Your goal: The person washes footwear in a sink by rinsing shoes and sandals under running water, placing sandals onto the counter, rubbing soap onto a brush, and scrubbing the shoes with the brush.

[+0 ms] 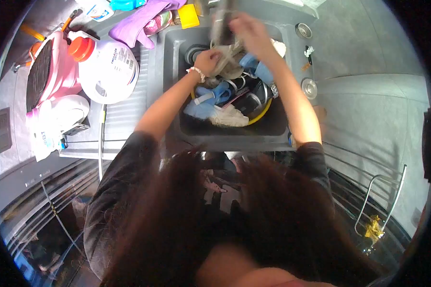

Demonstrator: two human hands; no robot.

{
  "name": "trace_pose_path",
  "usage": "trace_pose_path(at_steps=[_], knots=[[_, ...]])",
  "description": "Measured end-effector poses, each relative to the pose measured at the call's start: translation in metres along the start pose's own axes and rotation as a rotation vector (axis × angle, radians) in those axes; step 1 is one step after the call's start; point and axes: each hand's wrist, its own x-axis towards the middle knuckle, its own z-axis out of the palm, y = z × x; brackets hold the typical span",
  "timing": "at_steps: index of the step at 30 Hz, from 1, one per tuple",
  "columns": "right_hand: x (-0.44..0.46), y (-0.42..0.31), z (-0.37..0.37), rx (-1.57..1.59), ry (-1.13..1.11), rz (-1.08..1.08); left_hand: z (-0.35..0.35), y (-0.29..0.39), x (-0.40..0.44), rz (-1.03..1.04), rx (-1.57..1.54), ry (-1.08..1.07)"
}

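Note:
My left hand (208, 63), with a beaded bracelet on its wrist, is closed at the edge of a pale, strap-like fabric item (231, 60) above the sink. My right hand (253, 34) is higher and to the right, smeared by motion, so its grip is unclear. Beside it is a blurred grey upright object (222, 24), perhaps the tap. Below both hands, a yellow-rimmed basin (261, 116) holds a heap of blue fabric (201, 109), white cloth (230, 116) and black items with white straps (251, 98). The basin stands in the dark grey sink (196, 139).
On the ribbed left drainboard (148, 95) stand a white jug with a red cap (109, 69) and a pink container (62, 71). Purple gloves (134, 21) and a yellow sponge (189, 16) lie behind the sink. Metal rails (388, 191) run at lower right.

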Motion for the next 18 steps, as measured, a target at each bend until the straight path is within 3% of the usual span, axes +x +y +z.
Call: trace_pose_path(at_steps=[1, 3, 4, 5, 6, 9, 10, 11, 14, 15, 17, 18], knots=[[0.002, -0.015, 0.016, -0.064, -0.02, -0.048, -0.003, 0.009, 0.003, -0.109, -0.309, -0.078], [0.005, -0.014, 0.041, 0.106, 0.0, -0.103, -0.001, 0.003, 0.008, -0.217, -0.615, -0.156], [0.003, -0.011, 0.043, 0.108, 0.0, -0.104, -0.01, 0.013, 0.009, 0.007, -0.853, -0.25], [0.001, -0.009, 0.047, 0.148, 0.075, -0.124, -0.017, 0.025, 0.005, -0.349, -1.226, -0.262], [0.001, -0.007, 0.049, 0.188, 0.146, -0.145, -0.042, 0.07, -0.005, -0.73, -1.602, -0.116], [-0.005, -0.001, 0.039, 0.174, 0.211, -0.131, -0.044, 0.064, -0.015, -0.672, -1.701, -0.09], [-0.012, -0.006, 0.036, 0.236, 0.171, 0.059, -0.045, 0.066, -0.019, -0.689, -1.664, -0.067], [-0.013, -0.006, 0.039, 0.237, 0.172, 0.06, -0.045, 0.068, -0.024, -0.691, -1.663, -0.067], [-0.015, 0.008, 0.056, 0.326, 0.383, -0.128, -0.036, 0.066, -0.028, -0.55, -1.433, -0.127], [-0.018, 0.026, 0.068, 0.622, 0.4, 0.063, -0.028, 0.056, -0.023, -0.543, -1.433, -0.144], [-0.04, 0.067, 0.088, 0.341, 0.358, 0.219, -0.007, 0.021, -0.007, -0.209, -0.031, -0.119], [-0.051, 0.078, 0.102, 0.651, 0.351, 0.36, -0.002, 0.008, -0.001, -0.094, 0.004, -0.149]])
